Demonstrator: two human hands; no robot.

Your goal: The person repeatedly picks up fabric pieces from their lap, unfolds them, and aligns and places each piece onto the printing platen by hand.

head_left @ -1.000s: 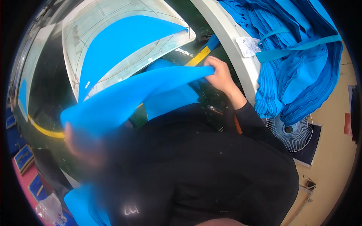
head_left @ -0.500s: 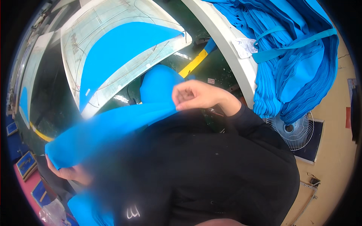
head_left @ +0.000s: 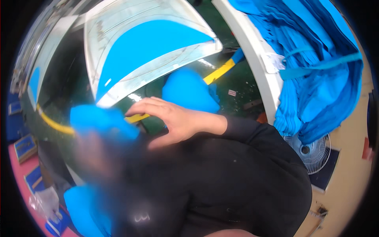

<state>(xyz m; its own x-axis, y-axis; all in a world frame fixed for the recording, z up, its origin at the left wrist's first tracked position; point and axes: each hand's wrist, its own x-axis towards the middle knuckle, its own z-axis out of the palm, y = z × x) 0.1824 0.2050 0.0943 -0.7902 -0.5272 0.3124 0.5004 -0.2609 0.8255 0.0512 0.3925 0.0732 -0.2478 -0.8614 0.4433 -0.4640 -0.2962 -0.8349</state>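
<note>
A blurred blue fabric piece [head_left: 98, 118] is bunched up at the left of the middle. My left hand [head_left: 94, 152], smeared and partly lost in the blur, is closed at its lower edge. To the right of that fabric, my right hand [head_left: 175, 121] reaches leftward with thumb and fingers spread, holding nothing. Beyond my hands, a flat blue fabric panel [head_left: 154, 39] lies on a white board [head_left: 92, 55]. Between that board and my right forearm is a rounded bundle of blue fabric [head_left: 187, 91].
A thick stack of blue fabric [head_left: 316, 91], bound with a strap, lies on the white-edged surface [head_left: 258, 53] at right. A fan [head_left: 310, 152] stands below it. More blue fabric [head_left: 83, 207] and a clear plastic bag [head_left: 47, 201] are at lower left.
My right hand has let go of the stretched fabric edge, moved left and spread its fingers. The fabric has gone from stretched out to bunched near my left hand. The view has shifted.
</note>
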